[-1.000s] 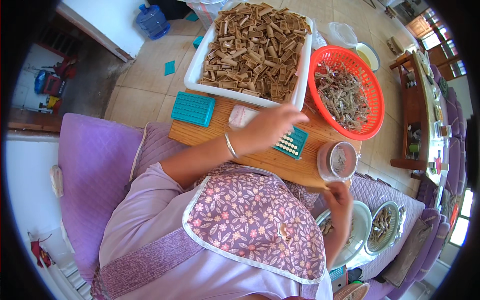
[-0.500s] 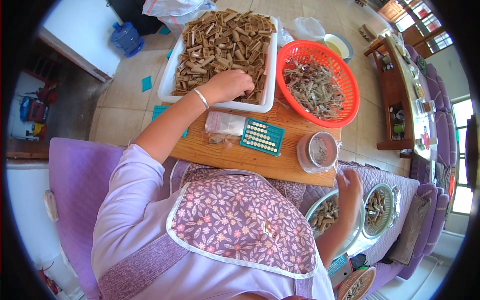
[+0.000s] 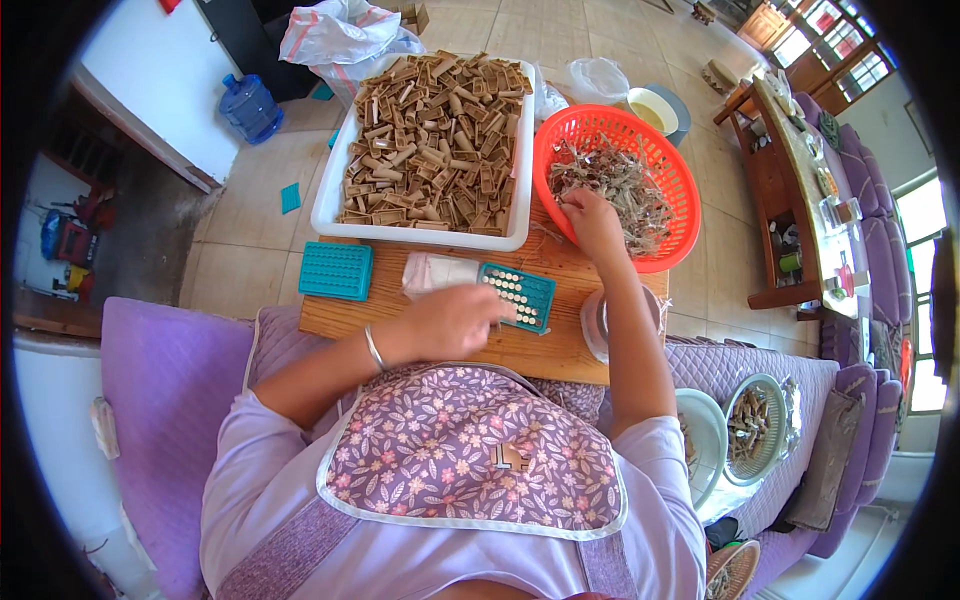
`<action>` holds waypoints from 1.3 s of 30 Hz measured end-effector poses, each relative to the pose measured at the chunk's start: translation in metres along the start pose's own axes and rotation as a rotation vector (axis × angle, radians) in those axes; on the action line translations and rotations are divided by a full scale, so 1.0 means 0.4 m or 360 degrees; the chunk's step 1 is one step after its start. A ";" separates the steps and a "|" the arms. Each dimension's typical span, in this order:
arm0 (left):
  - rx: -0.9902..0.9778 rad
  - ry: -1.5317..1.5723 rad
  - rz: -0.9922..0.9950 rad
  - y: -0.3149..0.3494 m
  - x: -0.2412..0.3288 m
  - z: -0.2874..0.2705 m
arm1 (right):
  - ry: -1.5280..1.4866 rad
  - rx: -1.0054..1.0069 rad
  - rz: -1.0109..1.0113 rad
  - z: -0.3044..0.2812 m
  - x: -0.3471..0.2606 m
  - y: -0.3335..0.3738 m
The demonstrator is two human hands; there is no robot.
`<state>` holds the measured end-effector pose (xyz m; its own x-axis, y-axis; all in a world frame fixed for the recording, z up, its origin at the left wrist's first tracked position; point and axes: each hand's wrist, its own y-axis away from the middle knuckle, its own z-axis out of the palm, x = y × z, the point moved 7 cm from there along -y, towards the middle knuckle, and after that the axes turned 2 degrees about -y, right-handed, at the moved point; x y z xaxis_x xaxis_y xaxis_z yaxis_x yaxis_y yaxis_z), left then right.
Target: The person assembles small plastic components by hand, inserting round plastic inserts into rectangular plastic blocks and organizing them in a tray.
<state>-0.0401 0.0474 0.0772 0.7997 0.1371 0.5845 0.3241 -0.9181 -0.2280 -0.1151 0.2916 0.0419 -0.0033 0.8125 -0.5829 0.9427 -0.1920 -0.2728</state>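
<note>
My left hand (image 3: pixel 450 322), a bracelet on its wrist, is over the wooden table beside a teal pitted tray (image 3: pixel 540 298) holding several small white round pieces. Its fingers are curled together and slightly blurred; what they hold is hidden. Over the near left part of a red plastic basket (image 3: pixel 686 205), my right hand (image 3: pixel 597 228) has its fingertips pinched at a heap of thin clear and brownish strips (image 3: pixel 635 195). Whatever is in that pinch is too small to make out. A white tub (image 3: pixel 520 228) full of brown trough-shaped pieces (image 3: pixel 440 145) stands at the far left.
Teal trays (image 3: pixel 335 271) lie at the table's left end, and a white plastic packet (image 3: pixel 440 270) is near my left hand. My right forearm partly covers a clear round container (image 3: pixel 594 325). Green baskets (image 3: pixel 755 425) rest on the quilted seat at right.
My left hand has left the tub of brown pieces and come back near the teal tray. My right hand has moved up from beside the seat to the red basket.
</note>
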 end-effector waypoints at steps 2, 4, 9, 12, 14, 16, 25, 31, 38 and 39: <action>-0.0242 0.0286 0.0003 0.057 -0.023 0.115 | -0.0267 0.0023 0.0121 -0.024 0.003 -0.011; -0.0482 0.0590 0.0013 0.088 -0.024 0.163 | -0.0519 0.0416 0.0040 -0.126 -0.032 -0.001; -0.0524 0.1216 -0.0610 0.124 -0.066 0.144 | -0.1041 0.0869 -0.0058 -0.287 -0.104 0.084; -0.0441 0.1441 -0.0573 0.101 -0.076 0.119 | -0.1432 0.0696 0.0142 -0.253 -0.139 0.148; -0.0054 0.1877 -0.0835 0.083 -0.100 0.100 | -0.1968 0.0069 0.0627 -0.140 -0.159 0.209; 0.0123 0.1739 -0.0823 0.035 -0.087 0.058 | -0.1961 -0.0138 0.0805 -0.082 -0.194 0.271; 0.0316 0.1695 -0.0719 -0.019 -0.063 0.056 | -0.1287 -0.0475 0.0786 0.013 -0.254 0.379; 0.0347 0.1996 -0.0804 0.006 -0.071 0.082 | -0.0589 -0.0109 0.0183 -0.025 -0.311 0.359; 0.0593 0.1904 -0.0499 0.010 -0.077 0.076 | -0.0653 -0.0074 0.0151 0.020 -0.300 0.400; 0.0592 0.1905 -0.0498 0.011 -0.076 0.075 | -0.0821 -0.0088 0.0316 0.033 -0.279 0.416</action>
<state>-0.0478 0.0505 0.0351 -0.2204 -0.2678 0.9380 0.6892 -0.7232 -0.0445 0.0375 0.1617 0.0514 0.0262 0.3859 -0.9222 0.9579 -0.2736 -0.0873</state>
